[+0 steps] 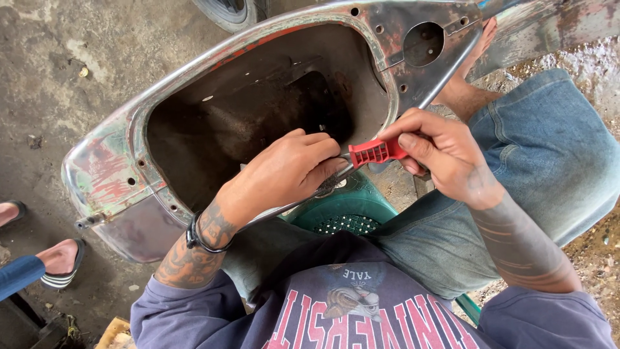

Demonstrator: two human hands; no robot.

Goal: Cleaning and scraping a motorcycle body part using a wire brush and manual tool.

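left hand point(290, 169) on metal shell point(123, 161), right hand point(445, 158) holding red-handled tool point(376, 152)

The stained concrete floor point(71, 58) carries the work, gritty and pale toward the right edge. On it rest a green plastic stool point(352, 207), a dark tyre point(229, 11) at the top, and another person's sandalled feet point(59, 262) at left.

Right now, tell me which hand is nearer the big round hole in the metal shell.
Right. The right hand, gripping the red tool handle, sits just below the round hole; the left hand lies farther left, on the shell's rim.
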